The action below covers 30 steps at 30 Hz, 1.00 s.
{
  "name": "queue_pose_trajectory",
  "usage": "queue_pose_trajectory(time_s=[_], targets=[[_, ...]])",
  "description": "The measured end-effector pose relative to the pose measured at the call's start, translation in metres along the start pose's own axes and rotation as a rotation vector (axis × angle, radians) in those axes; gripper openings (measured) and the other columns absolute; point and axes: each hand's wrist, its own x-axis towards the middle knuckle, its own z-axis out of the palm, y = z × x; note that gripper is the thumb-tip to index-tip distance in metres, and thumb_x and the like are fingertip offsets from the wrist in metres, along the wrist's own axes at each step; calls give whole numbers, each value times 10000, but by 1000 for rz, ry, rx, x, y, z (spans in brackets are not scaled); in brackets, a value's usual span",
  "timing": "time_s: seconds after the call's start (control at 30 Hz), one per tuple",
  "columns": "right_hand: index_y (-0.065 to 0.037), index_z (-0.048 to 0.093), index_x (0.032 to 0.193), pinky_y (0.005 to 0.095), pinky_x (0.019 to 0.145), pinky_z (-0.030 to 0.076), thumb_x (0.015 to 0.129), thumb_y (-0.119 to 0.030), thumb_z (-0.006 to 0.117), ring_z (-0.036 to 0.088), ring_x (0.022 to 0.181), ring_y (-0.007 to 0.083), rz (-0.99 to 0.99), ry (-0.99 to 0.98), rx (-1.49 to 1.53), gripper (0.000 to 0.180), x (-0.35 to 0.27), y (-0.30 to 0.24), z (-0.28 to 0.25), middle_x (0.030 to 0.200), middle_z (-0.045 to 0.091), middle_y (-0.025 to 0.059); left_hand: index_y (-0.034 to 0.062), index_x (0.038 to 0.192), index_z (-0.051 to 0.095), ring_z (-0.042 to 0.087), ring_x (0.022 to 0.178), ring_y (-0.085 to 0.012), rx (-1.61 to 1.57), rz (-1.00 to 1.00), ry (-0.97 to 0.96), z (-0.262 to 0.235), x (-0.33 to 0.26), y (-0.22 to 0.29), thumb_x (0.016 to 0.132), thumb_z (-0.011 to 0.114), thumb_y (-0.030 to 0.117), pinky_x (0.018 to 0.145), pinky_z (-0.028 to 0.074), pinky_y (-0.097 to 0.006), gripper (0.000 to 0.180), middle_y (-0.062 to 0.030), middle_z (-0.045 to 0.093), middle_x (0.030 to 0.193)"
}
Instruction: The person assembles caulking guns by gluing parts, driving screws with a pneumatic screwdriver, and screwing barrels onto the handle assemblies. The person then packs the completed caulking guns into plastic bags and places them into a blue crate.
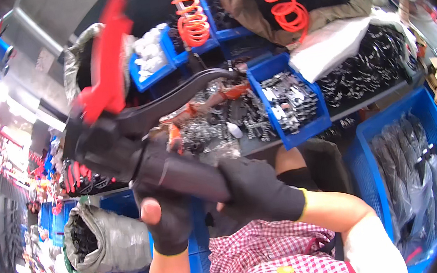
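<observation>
Both my hands, in dark gloves with at least the left thumb tip bare, hold a black hand tool [179, 175] with a thick round handle. My right hand [255, 191] is wrapped around the handle's lower end. Beneath the handle, nearer the tool's bulky head, my left hand [169, 219] grips it with the thumb along its side. From that head a long curved black lever [180, 93] reaches to the right. A red arm [109, 68], blurred, sticks up from the same end. The left fingers are partly hidden behind the tool.
Behind the tool, the bench holds loose metal parts [201, 130] and a blue bin [321, 118] of small metal pieces. White pieces [150, 49] fill another bin. Orange coiled hoses [291, 15] hang above. A blue crate [373, 172] with bagged parts stands right; a grey sack [125, 241] lies left.
</observation>
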Motion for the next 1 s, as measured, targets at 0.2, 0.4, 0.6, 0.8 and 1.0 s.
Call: queue_pose_trajectory(time_s=[0.2,0.4,0.6,0.8,1.0], targets=[[30,461,1310,381,825,492,644,-256,769,605,944,208,71,-692,1588,789,-1,44,26,1024,609,107,65,1386,355,504,835,-151,-1124,-652,-618,-12,44,-86,584,922,178,828,413,-317,988,-15,468,899],[36,460,1315,314,860,478,749,-361,767,591,973,180,22,-386,1357,757,-33,133,15,1074,613,103,34,1429,317,510,832,-213,-852,-933,-503,29,35,-131,882,679,244,783,407,-387,689,-91,469,973],[-25,718,877,434,827,510,908,-257,557,669,939,340,903,338,-146,284,-162,337,26,1050,682,211,14,1537,140,524,917,-245,-753,-739,-417,-3,42,-153,770,758,105,859,450,-408,989,-141,411,1200],[-48,713,1024,481,890,478,904,-288,544,627,1057,358,813,167,-408,317,-208,470,118,1133,666,221,8,1510,214,547,983,-245,-611,-762,-342,16,43,-170,814,747,162,926,457,-409,891,-137,464,1186],[-15,641,1126,474,815,502,907,-235,531,655,942,365,690,304,-643,329,-194,468,118,1011,675,247,18,1467,315,561,960,-243,-458,-773,-156,3,65,-175,846,731,205,922,456,-415,771,-120,508,1123]])
